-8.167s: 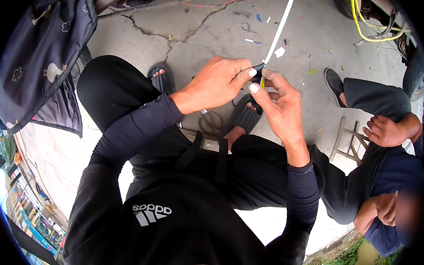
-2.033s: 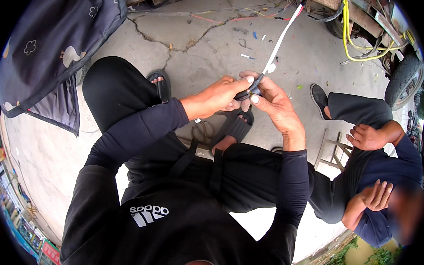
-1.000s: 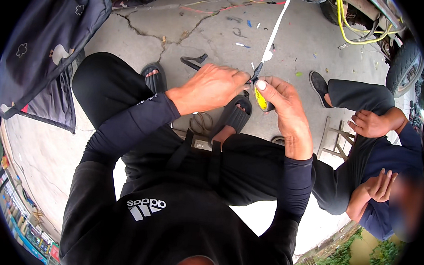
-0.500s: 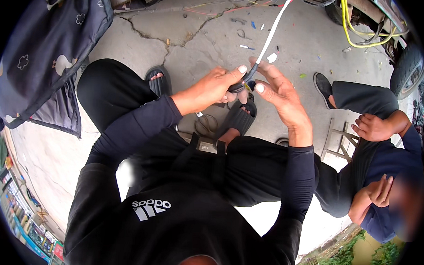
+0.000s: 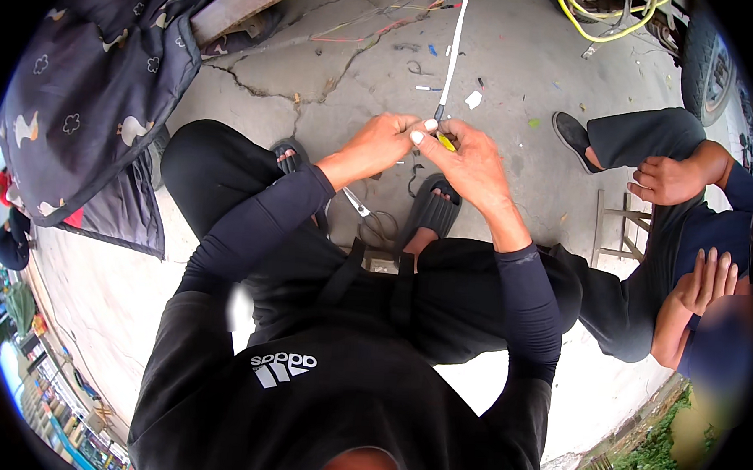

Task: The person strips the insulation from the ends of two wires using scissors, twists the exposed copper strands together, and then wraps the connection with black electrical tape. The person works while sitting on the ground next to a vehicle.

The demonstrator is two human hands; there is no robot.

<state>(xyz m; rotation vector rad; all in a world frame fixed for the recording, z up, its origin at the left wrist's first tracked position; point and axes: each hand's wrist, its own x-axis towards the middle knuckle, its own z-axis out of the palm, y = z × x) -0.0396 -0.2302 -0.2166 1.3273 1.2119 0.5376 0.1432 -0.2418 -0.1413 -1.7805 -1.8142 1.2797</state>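
Note:
A white cable (image 5: pixel 457 45) runs down from the top of the view to a dark, tape-wrapped end (image 5: pixel 440 110). My left hand (image 5: pixel 385 143) is closed, thumb and fingers pinching the cable at this end. Touching it from the other side, my right hand (image 5: pixel 464 155) is closed around a small yellow-centred piece (image 5: pixel 446 142) that looks like a roll of black tape, mostly hidden by the fingers. Below the hands, scissors (image 5: pixel 377 225) with dark handles lie between my feet.
A co-worker (image 5: pixel 695 240) sits at the right beside a small wooden stool (image 5: pixel 616 224). Patterned dark fabric (image 5: pixel 97 97) hangs at the left. A tyre (image 5: pixel 710 69) and yellow cable (image 5: pixel 604 35) are at the upper right. Scraps (image 5: pixel 473 99) litter the cracked concrete floor (image 5: pixel 357 91).
My right hand, which had its fingers spread, has closed in beside the left at the cable end. The dark piece seen by my left hand is now mostly covered.

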